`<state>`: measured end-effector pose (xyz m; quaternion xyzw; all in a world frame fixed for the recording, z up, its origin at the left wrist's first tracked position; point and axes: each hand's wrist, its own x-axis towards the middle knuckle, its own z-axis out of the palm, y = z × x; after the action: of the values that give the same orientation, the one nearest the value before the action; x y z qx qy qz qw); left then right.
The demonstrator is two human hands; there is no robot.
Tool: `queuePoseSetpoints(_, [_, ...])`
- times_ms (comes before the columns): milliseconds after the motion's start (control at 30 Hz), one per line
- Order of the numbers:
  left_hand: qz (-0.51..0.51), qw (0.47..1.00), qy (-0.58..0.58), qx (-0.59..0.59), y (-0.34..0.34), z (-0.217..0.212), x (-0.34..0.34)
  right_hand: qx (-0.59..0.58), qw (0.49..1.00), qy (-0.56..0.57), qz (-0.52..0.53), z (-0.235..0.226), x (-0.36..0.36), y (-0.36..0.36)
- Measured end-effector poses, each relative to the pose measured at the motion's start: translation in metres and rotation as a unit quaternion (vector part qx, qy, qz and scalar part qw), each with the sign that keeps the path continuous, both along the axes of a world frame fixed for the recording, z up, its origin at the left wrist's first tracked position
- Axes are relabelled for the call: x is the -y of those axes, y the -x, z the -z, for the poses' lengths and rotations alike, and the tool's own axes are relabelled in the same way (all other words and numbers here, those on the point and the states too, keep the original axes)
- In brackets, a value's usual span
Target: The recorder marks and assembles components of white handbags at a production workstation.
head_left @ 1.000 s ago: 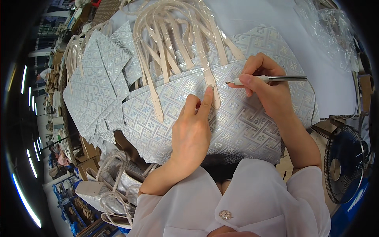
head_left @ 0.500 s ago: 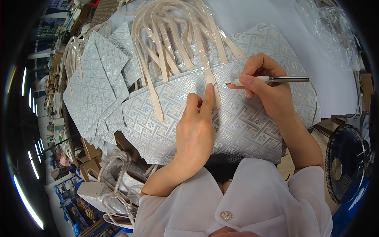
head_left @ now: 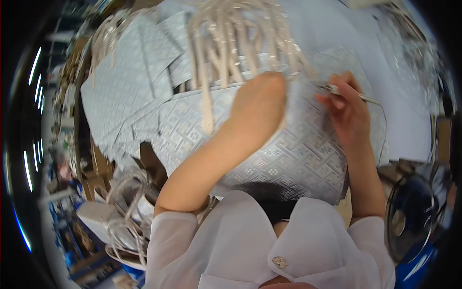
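My right hand (head_left: pixel 353 113) grips a slim white pen-shaped tool (head_left: pixel 334 89) with a silver rear part, its tip pointing left. My left hand (head_left: pixel 260 103) is above the upper part of a silvery, patterned panel (head_left: pixel 274 164); its fingers are turned away and smeared by motion, so I cannot see what they hold. Pale beige handle straps (head_left: pixel 225 62), partly wrapped in clear plastic, run up from the panel's top edge. One strap end (head_left: pixel 207 113) lies flat on the panel, left of my left hand.
More patterned panels (head_left: pixel 125 82) overlap at the left, beside other wrapped straps (head_left: pixel 107 36). Finished-looking bags (head_left: pixel 103 219) stand low at the left. Crumpled clear plastic (head_left: pixel 409 62) lies on the white table (head_left: pixel 332 29) at the right. A fan (head_left: pixel 409 216) stands at lower right.
My left hand has lifted off the strap end it pressed with a finger and moved up and right. My right hand, with the tool, has shifted slightly right. The whole view has also shifted.
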<state>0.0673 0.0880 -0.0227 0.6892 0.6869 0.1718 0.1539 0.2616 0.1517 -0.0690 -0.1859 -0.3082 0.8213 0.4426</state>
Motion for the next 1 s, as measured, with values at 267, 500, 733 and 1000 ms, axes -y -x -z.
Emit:
queuePoseSetpoints(267, [0.019,0.992,-0.121,0.024,-0.015,0.016,0.013,-0.033,0.999,0.009,0.039,-0.002,0.003,-0.012])
queuePoseSetpoints(500, [0.019,0.977,-0.181,0.113,0.014,0.033,0.02,0.142,0.982,-0.126,0.004,-0.014,0.006,0.008])
queuePoseSetpoints(733, [0.003,0.964,-0.009,0.266,0.029,0.019,0.005,0.358,0.897,-0.26,-0.01,-0.019,0.017,0.017])
queuePoseSetpoints(1000, [-0.027,0.946,-0.023,0.321,0.029,0.026,0.006,0.365,0.872,-0.324,0.011,-0.012,0.022,0.024])
